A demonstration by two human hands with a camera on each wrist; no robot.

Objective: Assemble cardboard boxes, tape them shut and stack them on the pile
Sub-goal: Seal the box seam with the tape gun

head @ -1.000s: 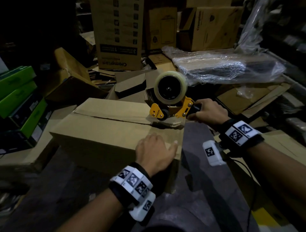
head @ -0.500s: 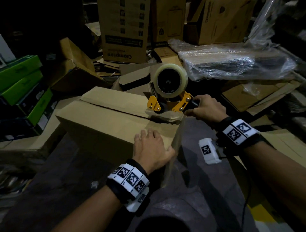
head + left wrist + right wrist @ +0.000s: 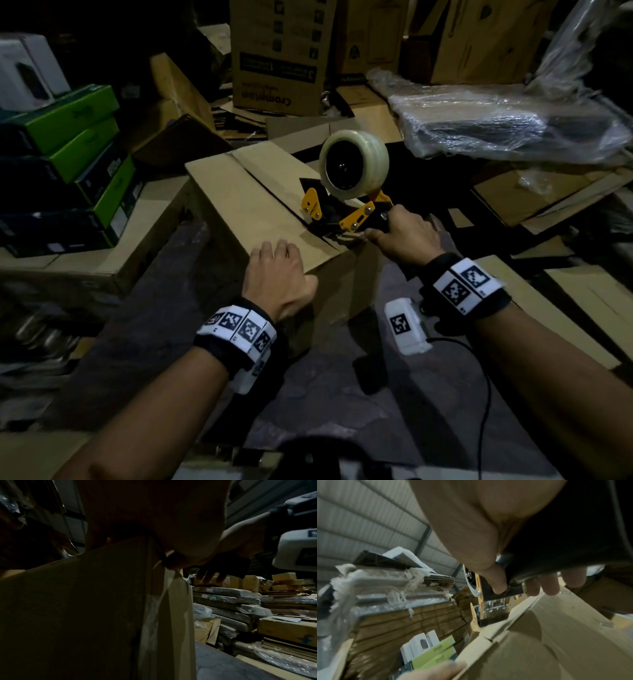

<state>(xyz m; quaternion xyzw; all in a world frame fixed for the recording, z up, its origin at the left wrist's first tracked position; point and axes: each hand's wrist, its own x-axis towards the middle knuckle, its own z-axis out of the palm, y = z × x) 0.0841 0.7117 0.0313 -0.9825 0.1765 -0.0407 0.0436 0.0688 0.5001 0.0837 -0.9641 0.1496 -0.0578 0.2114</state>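
- Warehouse clutter surrounds my cardboard box (image 3: 239,205) at frame centre.
- My left hand (image 3: 277,277) lies flat, fingers straight, on its near corner.
- My right hand (image 3: 404,236) clasps the tape dispenser (image 3: 349,192) on the top seam.

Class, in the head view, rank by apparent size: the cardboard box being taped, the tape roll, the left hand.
1. cardboard box
2. tape roll and left hand: look alike, unranked.
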